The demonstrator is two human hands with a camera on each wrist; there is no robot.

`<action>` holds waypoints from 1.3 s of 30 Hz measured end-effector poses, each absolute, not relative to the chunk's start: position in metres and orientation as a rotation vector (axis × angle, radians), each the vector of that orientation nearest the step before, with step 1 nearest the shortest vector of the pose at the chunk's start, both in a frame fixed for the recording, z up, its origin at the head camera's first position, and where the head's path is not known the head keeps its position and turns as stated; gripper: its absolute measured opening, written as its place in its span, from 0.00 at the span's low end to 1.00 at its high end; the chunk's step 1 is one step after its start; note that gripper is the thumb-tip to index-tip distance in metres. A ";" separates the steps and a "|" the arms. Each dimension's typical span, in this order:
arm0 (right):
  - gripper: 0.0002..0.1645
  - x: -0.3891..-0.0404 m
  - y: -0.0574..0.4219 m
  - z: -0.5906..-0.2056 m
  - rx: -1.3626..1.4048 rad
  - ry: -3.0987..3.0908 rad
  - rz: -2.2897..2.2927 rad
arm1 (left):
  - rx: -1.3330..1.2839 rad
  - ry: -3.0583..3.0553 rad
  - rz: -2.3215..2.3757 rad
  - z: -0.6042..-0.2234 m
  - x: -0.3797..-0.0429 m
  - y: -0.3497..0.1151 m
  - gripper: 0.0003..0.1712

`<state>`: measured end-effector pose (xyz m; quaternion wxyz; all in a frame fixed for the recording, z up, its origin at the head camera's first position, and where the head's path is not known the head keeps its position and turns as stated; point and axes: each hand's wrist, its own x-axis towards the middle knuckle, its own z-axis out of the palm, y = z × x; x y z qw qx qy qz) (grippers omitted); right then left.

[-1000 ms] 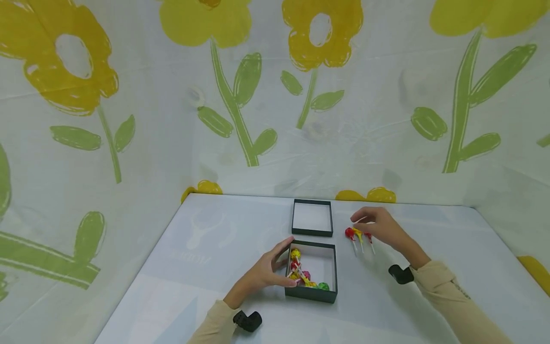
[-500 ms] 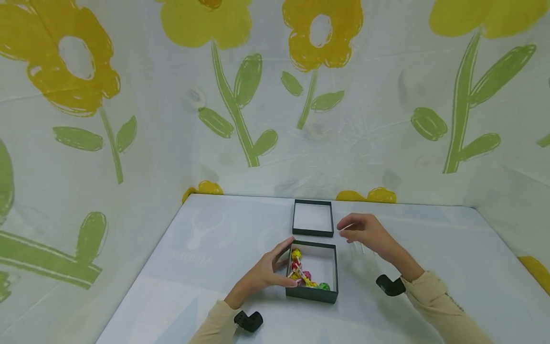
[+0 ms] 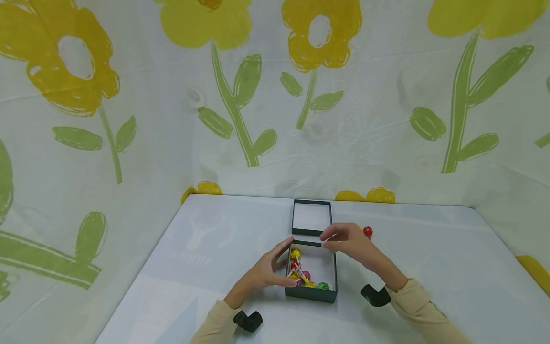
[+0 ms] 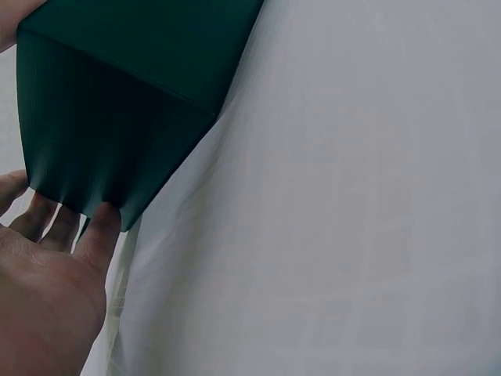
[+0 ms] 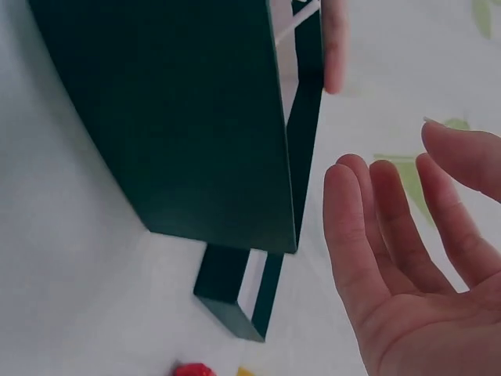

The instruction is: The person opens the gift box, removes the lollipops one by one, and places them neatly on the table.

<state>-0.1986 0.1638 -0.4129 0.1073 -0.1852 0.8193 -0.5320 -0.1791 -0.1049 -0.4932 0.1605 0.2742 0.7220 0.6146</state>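
Observation:
My left hand (image 3: 266,274) grips a dark green box (image 3: 311,295) by its left side, thumb at the front and fingers towards the back corner. The same hand (image 4: 55,298) and box (image 4: 117,78) fill the upper left of the left wrist view. Inside the box, lollipops (image 3: 296,254) with yellow, red, pink and green wrappers lie along its left and front. Over the box's back right corner hovers my right hand (image 3: 352,242). Its fingers are loosely bent, with thumb and index apart in the right wrist view; I see nothing between them.
Behind the box lies the matching lid (image 3: 312,233), hollow side up. A red lollipop (image 3: 367,231) and a partly hidden yellow one rest on the white table (image 3: 451,267) beyond my right hand. A flower-printed curtain (image 3: 365,153) hangs behind the table.
My right hand has moved left and nearer, from above the lollipops on the table to the box's back right corner. My left hand and the box have stayed put.

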 end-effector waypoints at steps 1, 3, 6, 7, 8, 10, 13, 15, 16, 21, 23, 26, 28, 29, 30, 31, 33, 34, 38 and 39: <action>0.11 -0.198 0.161 -0.414 -0.556 2.415 -1.561 | 0.782 2.063 1.755 -0.493 -0.179 -0.105 0.59; 0.11 -0.197 0.157 -0.417 -0.561 2.419 -1.555 | 0.779 2.062 1.753 -0.492 -0.179 -0.105 0.58; 0.12 -0.196 0.150 -0.422 -0.558 2.405 -1.557 | 0.770 2.055 1.752 -0.492 -0.179 -0.106 0.57; 0.12 -0.196 0.148 -0.423 -0.556 2.399 -1.558 | 0.772 2.050 1.755 -0.492 -0.179 -0.106 0.57; 0.12 -0.196 0.146 -0.424 -0.556 2.398 -1.556 | 0.773 2.042 1.761 -0.493 -0.180 -0.106 0.57; 0.11 -0.195 0.142 -0.427 -0.554 2.405 -1.552 | 0.778 2.028 1.773 -0.494 -0.180 -0.106 0.58; 0.11 -0.194 0.136 -0.430 -0.550 2.413 -1.558 | 0.782 2.022 1.775 -0.495 -0.180 -0.106 0.58; 0.11 -0.193 0.133 -0.432 -0.536 2.406 -1.572 | 0.781 2.024 1.773 -0.494 -0.179 -0.106 0.58; 0.12 -0.193 0.132 -0.433 -0.526 2.399 -1.582 | 0.783 2.022 1.774 -0.493 -0.179 -0.106 0.58; 0.13 -0.189 0.124 -0.435 -0.471 2.346 -1.633 | 0.788 1.998 1.781 -0.482 -0.175 -0.106 0.58; 0.13 -0.187 0.121 -0.436 -0.452 2.340 -1.639 | 0.784 1.998 1.773 -0.476 -0.172 -0.106 0.57; 0.13 -0.186 0.115 -0.440 -0.429 2.351 -1.636 | 0.778 2.004 1.764 -0.469 -0.169 -0.107 0.56; 0.13 -0.185 0.112 -0.442 -0.413 2.381 -1.618 | 0.780 2.002 1.762 -0.468 -0.168 -0.107 0.56; 0.13 -0.185 0.110 -0.444 -0.404 2.402 -1.603 | 0.783 1.999 1.764 -0.468 -0.168 -0.107 0.55; 0.13 -0.184 0.108 -0.445 -0.393 2.425 -1.587 | 0.790 1.994 1.768 -0.469 -0.169 -0.107 0.55; 0.12 -0.184 0.105 -0.446 -0.380 2.452 -1.568 | 0.800 1.984 1.776 -0.469 -0.169 -0.107 0.55; 0.11 -0.182 0.101 -0.448 -0.360 2.501 -1.534 | 0.814 1.966 1.789 -0.470 -0.169 -0.107 0.56; 0.11 -0.182 0.099 -0.449 -0.347 2.523 -1.519 | 0.822 1.961 1.794 -0.470 -0.169 -0.107 0.56; 0.11 -0.180 0.090 -0.452 -0.269 2.559 -1.495 | 0.828 1.949 1.803 -0.471 -0.170 -0.108 0.56; 0.11 -0.180 0.089 -0.453 -0.247 2.569 -1.479 | 0.825 1.953 1.798 -0.471 -0.170 -0.108 0.56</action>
